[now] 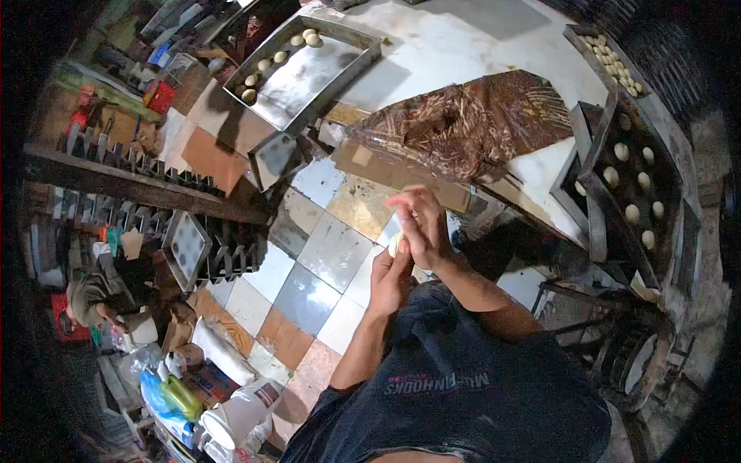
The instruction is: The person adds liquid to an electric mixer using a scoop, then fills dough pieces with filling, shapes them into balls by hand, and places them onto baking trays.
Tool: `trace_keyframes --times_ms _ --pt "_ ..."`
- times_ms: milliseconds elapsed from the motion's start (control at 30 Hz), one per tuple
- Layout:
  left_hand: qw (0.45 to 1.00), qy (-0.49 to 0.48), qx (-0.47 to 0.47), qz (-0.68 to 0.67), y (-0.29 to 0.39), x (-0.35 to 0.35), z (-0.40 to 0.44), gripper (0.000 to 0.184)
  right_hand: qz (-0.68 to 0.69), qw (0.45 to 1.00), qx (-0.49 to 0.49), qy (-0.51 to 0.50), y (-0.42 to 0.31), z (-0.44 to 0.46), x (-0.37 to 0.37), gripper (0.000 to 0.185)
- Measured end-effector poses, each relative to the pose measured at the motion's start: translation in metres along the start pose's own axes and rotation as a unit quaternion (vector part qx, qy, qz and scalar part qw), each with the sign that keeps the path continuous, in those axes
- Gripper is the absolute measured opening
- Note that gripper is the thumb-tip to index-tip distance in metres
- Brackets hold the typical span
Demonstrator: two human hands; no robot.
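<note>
Pale dough piece (395, 245) is btwn the person's two hands, up in front of the body over the tiled floor (316, 239). L hand (390, 279) grasps it, thumb up alongside; R hand (424, 231) is right up against it from the other side, fingers bent above — can't tell if R actually grips it or just presses.

Ahead is a white-topped table (455, 38) w/ a brown patterned cover (471, 123) spread on it, nearest side facing the hands. Upper L: shallow metal tray (309, 89), round dough balls (280, 56) in a line along one side, rest of its base bare. On the R: dark tray (665, 179), tilted in view, w/ spaced dough balls; beyond it, a smaller-looking tray (577, 42) packed w/ more. Lower L — white bucket (243, 409) lying near bags, etc.
</note>
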State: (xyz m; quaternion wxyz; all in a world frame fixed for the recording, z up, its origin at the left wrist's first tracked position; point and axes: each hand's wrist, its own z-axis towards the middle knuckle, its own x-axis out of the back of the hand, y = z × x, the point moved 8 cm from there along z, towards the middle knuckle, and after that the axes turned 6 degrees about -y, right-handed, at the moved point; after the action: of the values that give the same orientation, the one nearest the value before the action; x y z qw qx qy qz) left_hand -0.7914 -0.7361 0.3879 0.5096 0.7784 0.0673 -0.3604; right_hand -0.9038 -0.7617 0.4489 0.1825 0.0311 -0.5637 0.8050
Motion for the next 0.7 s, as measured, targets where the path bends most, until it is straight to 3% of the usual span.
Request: trace_keyframes --times_ms 33,133,167,200,233,267,300,333,400,533,600,700 --pt "0.999 -0.014 0.030 -0.017 -0.007 0.003 -0.001 0.040 0.070 0.996 -0.045 -0.005 0.013 -0.005 0.000 0.039" --pt "0.981 -0.045 0.105 -0.158 -0.005 -0.002 0.012 0.049 0.099 0.994 -0.051 -0.021 0.036 -0.008 0.016 0.034" --pt "0.978 -0.062 0.118 -0.162 -0.007 -0.002 0.017 0.051 -0.075 0.993 -0.068 -0.060 0.045 -0.001 0.041 0.028" --pt "0.974 -0.079 0.130 -0.165 -0.009 -0.002 0.022 0.052 -0.127 0.984 -0.128 -0.003 0.073 -0.002 0.069 0.021" --pt "0.979 -0.092 0.098 -0.153 0.000 -0.011 0.028 0.053 -0.236 0.965 -0.113 0.029 0.094 -0.002 0.103 0.014" --pt "0.983 -0.103 0.063 -0.140 0.010 -0.021 0.034 0.054 -0.346 0.925 -0.149 0.043 0.126 -0.008 0.136 0.019" --pt "0.985 -0.127 0.023 -0.114 0.021 -0.032 0.042 0.054 -0.340 0.905 -0.252 0.048 0.138 -0.011 0.159 0.031" --pt "0.985 -0.126 0.020 -0.115 0.021 -0.034 0.050 0.054 -0.477 0.850 -0.223 0.001 0.159 -0.010 0.175 0.039" --pt "0.991 -0.119 0.003 -0.062 0.024 -0.032 0.068 0.053 -0.504 0.820 -0.262 -0.072 0.234 -0.021 0.191 0.042" --pt "0.999 -0.043 -0.002 0.024 0.030 -0.014 0.098 0.052 -0.407 0.860 -0.293 -0.099 0.197 0.011 0.174 0.049" --pt "0.999 -0.041 -0.001 0.018 0.033 -0.005 0.114 0.055 -0.409 0.889 -0.154 -0.133 0.179 0.029 0.160 0.033" --pt "0.998 0.038 -0.027 0.048 0.050 -0.010 0.135 0.062 -0.384 0.907 -0.128 -0.118 0.153 0.070 0.162 0.037"
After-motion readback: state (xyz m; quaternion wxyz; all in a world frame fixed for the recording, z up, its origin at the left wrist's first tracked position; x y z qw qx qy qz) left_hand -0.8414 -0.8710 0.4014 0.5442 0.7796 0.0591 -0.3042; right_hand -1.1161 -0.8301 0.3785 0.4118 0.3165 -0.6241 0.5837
